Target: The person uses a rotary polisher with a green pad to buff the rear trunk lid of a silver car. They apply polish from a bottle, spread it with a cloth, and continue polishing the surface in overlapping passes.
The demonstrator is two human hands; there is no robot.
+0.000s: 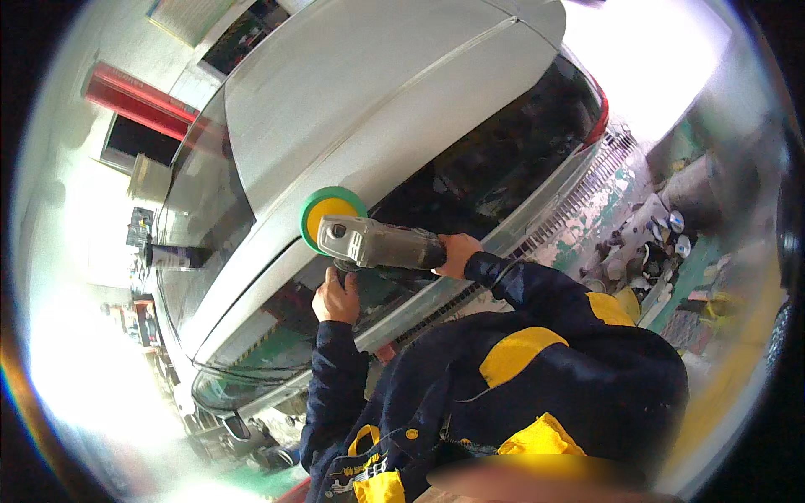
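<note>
Both of my hands are on a grey car polisher. My left hand is closed round its dark side handle, below the polisher's head. At the other end, my right hand wraps the dark rear of the body. The polisher carries a round green and yellow pad, which is over the edge of a light-coloured car's roof, above the dark side windows. Whether the pad is pressed on the paint or spinning, I cannot tell.
A dark container stands on the car's glass at the left. A wing mirror sticks out at lower left. Several jars and bottles crowd the floor at right, near a grey bin. A red beam-like object is at upper left.
</note>
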